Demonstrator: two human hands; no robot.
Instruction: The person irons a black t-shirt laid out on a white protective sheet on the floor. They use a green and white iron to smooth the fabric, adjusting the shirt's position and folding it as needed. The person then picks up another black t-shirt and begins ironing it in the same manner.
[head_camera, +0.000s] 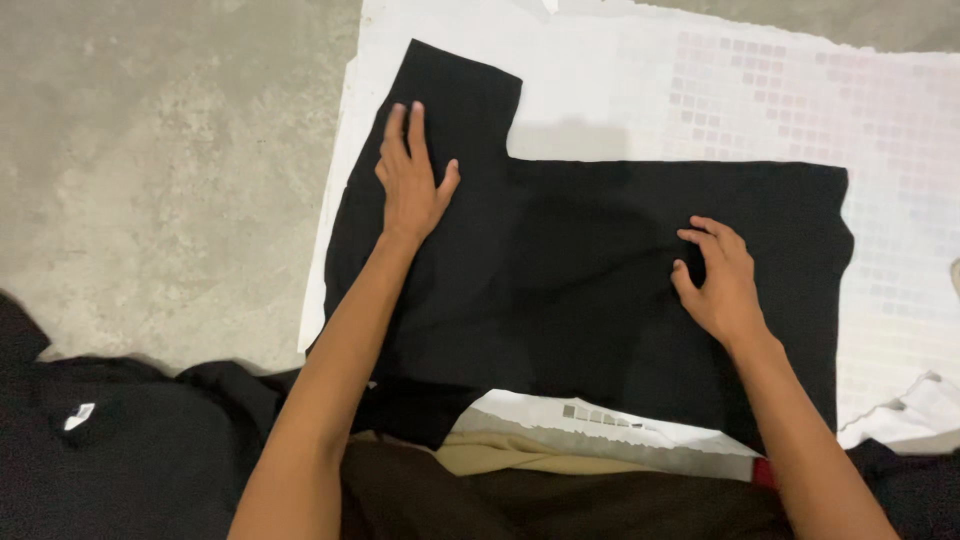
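Black shirt spread flat on white sheet, centre frame. Left hand flat on sleeve, upper left, pinning it smooth, holding nothing. Right hand fingers curled, pressing body, grip empty. Concrete floor beneath.

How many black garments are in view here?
2: one black garment spread on the white sheet under both hands, and a black pile at lower left, which may hide more.

The grey concrete floor carries a large white sheet with a pattern of small pale squares. On this sheet a black garment lies spread flat. More dark clothes lie on the floor at the near left.
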